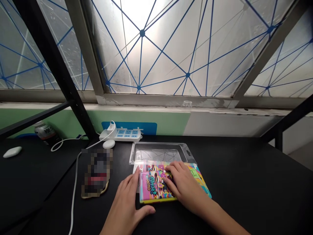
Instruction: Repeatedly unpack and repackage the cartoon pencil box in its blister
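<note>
Under the right fingers (pixel 175 170), colourful packet (pixel 154 186)

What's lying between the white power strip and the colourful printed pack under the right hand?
In the head view, a clear plastic blister tray lies between the power strip and the printed pack; whether tray and pack overlap, I can't tell.

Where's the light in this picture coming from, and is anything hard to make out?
Head view: brightest glow through the frosted window, upper middle; head view: faint line reflections in the clear plastic tray; head view: coarse pixel blocks hide most of the flat item beyond the left hand; head view: colourful package lettering fairly sharp.
</note>
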Action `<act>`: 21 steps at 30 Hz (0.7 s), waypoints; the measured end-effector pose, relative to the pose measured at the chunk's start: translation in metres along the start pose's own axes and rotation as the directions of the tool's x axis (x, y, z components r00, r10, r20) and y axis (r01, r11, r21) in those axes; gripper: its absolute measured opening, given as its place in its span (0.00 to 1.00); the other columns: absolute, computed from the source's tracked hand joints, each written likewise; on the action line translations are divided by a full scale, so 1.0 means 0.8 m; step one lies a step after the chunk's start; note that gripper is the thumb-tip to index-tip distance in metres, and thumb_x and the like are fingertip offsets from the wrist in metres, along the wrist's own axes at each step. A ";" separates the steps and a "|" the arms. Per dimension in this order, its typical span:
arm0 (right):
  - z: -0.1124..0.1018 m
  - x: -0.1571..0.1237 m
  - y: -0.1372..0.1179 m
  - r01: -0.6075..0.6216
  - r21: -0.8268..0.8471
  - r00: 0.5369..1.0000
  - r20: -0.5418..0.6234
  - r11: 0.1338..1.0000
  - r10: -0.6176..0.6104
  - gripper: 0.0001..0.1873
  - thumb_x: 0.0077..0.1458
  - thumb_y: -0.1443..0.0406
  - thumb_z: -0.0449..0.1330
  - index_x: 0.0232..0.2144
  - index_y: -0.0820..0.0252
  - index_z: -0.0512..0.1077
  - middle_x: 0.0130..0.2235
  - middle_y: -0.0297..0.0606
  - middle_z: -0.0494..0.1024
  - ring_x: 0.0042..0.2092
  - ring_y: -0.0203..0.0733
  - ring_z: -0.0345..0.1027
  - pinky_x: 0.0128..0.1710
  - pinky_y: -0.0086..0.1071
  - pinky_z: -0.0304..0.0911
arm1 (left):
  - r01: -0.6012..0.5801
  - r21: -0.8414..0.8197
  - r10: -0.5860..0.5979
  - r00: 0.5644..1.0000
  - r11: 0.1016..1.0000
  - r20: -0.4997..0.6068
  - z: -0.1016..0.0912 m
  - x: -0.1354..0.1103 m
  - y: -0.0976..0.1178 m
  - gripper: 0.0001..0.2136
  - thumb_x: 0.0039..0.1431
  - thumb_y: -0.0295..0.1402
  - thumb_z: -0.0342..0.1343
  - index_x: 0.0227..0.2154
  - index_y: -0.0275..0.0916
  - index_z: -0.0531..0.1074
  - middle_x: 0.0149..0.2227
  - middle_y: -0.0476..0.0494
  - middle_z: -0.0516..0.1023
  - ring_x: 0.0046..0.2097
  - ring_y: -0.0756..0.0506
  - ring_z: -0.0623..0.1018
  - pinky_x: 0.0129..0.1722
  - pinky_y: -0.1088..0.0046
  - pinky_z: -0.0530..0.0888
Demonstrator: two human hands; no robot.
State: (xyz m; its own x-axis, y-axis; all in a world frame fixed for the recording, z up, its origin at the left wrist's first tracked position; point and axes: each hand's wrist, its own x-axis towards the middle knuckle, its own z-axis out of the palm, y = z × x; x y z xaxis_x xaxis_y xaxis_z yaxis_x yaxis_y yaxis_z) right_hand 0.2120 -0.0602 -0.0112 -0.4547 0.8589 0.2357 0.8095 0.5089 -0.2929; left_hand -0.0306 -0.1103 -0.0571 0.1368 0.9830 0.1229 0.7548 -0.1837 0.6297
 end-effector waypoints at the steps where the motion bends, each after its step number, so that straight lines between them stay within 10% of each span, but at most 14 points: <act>1: 0.003 0.001 0.001 -0.001 -0.002 1.000 -0.011 1.000 0.001 0.10 0.67 0.61 0.53 0.45 0.57 0.70 0.45 0.45 0.73 0.47 0.51 0.66 0.48 0.47 0.66 | -0.010 -0.023 0.010 1.000 1.000 -0.001 0.001 0.000 -0.003 0.49 0.50 0.36 0.67 0.70 0.46 0.44 0.64 0.38 0.65 0.64 0.34 0.64 0.62 0.53 0.64; 9: 0.017 0.003 0.001 0.016 -0.027 0.993 -0.115 1.000 -0.019 0.06 0.65 0.63 0.54 0.40 0.60 0.67 0.41 0.45 0.71 0.44 0.51 0.66 0.44 0.47 0.68 | -0.005 -0.108 0.010 0.999 0.994 0.039 -0.003 0.003 -0.002 0.50 0.54 0.35 0.66 0.71 0.49 0.38 0.64 0.39 0.65 0.63 0.35 0.66 0.62 0.54 0.63; 14: 0.014 0.000 -0.003 0.095 -0.085 0.915 -0.386 0.992 -0.121 0.06 0.65 0.62 0.54 0.40 0.59 0.66 0.41 0.46 0.72 0.44 0.51 0.66 0.43 0.45 0.67 | -0.006 -0.080 0.009 0.999 0.997 0.039 -0.007 0.002 -0.002 0.41 0.57 0.41 0.63 0.70 0.46 0.49 0.66 0.39 0.63 0.66 0.34 0.61 0.64 0.52 0.61; 18: -0.002 -0.021 -0.012 0.234 -0.149 0.826 -0.491 0.961 -0.277 0.05 0.65 0.63 0.56 0.40 0.58 0.66 0.38 0.41 0.75 0.42 0.48 0.70 0.51 0.46 0.64 | 0.005 -0.138 0.012 0.992 0.990 0.123 -0.017 -0.003 -0.012 0.31 0.67 0.51 0.46 0.69 0.46 0.53 0.70 0.42 0.56 0.70 0.34 0.54 0.67 0.47 0.55; 21: -0.023 -0.050 -0.011 0.337 -0.086 0.852 -0.396 0.938 -0.342 0.05 0.62 0.66 0.60 0.41 0.55 0.68 0.36 0.37 0.78 0.39 0.43 0.74 0.55 0.45 0.63 | 0.057 -0.193 -0.025 0.986 0.980 0.167 -0.026 -0.007 -0.012 0.29 0.70 0.52 0.35 0.69 0.48 0.50 0.71 0.46 0.52 0.71 0.35 0.50 0.67 0.45 0.52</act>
State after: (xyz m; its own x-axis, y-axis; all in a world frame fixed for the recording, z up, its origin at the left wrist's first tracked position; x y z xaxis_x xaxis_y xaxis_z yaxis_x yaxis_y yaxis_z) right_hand 0.2301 -0.0999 -0.0007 -0.5171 0.5347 0.6684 0.6376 0.7616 -0.1159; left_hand -0.0515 -0.1139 -0.0480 0.2233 0.9745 -0.0229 0.6236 -0.1247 0.7718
